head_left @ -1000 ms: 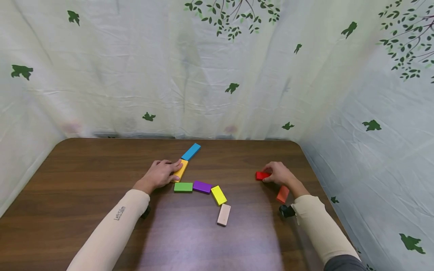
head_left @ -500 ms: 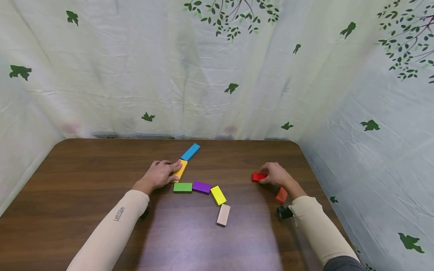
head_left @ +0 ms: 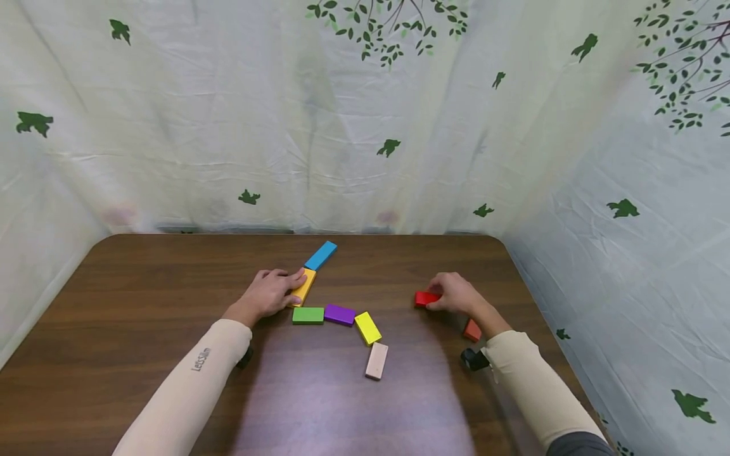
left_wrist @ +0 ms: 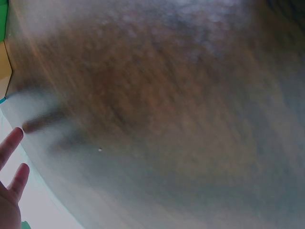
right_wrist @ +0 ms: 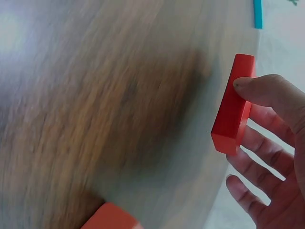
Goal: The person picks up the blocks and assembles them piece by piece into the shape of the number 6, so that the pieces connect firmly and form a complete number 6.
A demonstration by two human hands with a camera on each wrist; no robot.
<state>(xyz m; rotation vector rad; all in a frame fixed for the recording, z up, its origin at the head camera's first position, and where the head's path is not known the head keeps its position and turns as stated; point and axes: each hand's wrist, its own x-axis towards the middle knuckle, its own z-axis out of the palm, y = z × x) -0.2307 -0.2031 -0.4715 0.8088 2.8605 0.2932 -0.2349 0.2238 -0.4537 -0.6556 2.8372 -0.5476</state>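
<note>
My left hand (head_left: 269,294) holds an amber-yellow block (head_left: 307,286), thumb near its front end and a finger near its far end. A blue block (head_left: 321,255) meets that block's far end. My right hand (head_left: 458,295) pinches a red block (head_left: 424,299). In the right wrist view the thumb lies on top of the red block (right_wrist: 232,107) and the fingers are behind it. Near the front end of the amber block lies a green block (head_left: 308,316). The left wrist view catches two outstretched fingers (left_wrist: 10,145) at its edge.
A purple block (head_left: 339,315), a bright yellow block (head_left: 367,329) and a pale pink block (head_left: 376,361) continue the row from the green one. An orange-red block (head_left: 472,330) lies under the right forearm. White curtains with leaf prints (head_left: 217,126) surround the brown table (head_left: 142,329).
My right hand has moved left across the table with the red block, away from the orange-red one. The left hand and the row of blocks have stayed put.
</note>
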